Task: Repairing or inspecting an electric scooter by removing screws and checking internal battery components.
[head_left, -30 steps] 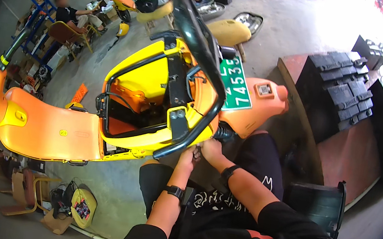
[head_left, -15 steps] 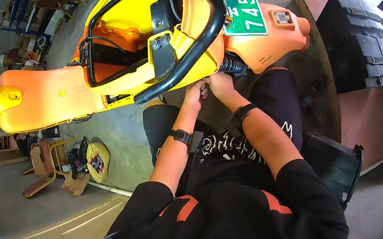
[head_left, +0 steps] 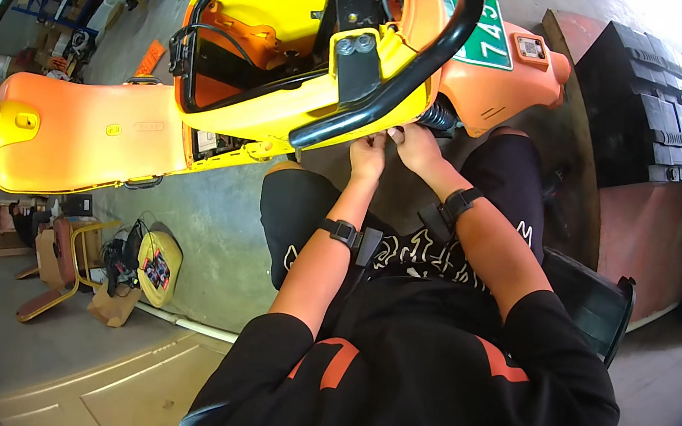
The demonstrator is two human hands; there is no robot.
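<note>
A yellow and orange electric scooter (head_left: 88,136) stands before me, its frame open where the seat would sit. Both my hands meet under the lower edge of its yellow side panel (head_left: 342,116), below a thick black tube rail (head_left: 403,90). The fingers of my left hand (head_left: 368,155) are curled closed, tips up against the panel's underside. Close beside it, my right hand (head_left: 415,148) is pinched closed near a black coil-spring shock absorber (head_left: 440,113). Whatever lies between the fingers is too small or hidden to make out.
A green plate (head_left: 491,37) is fixed at the scooter's rear. Black cases (head_left: 639,108) are stacked at the right, with a black bin (head_left: 579,301) beside my leg. A tipped chair (head_left: 63,273) and a yellow bag (head_left: 159,270) lie left; another person sits far left.
My view has shifted, so the scooter sits further right and higher. Both hands stay close together at the panel's underside, the right hand's fingers now more pinched and in plainer sight.
</note>
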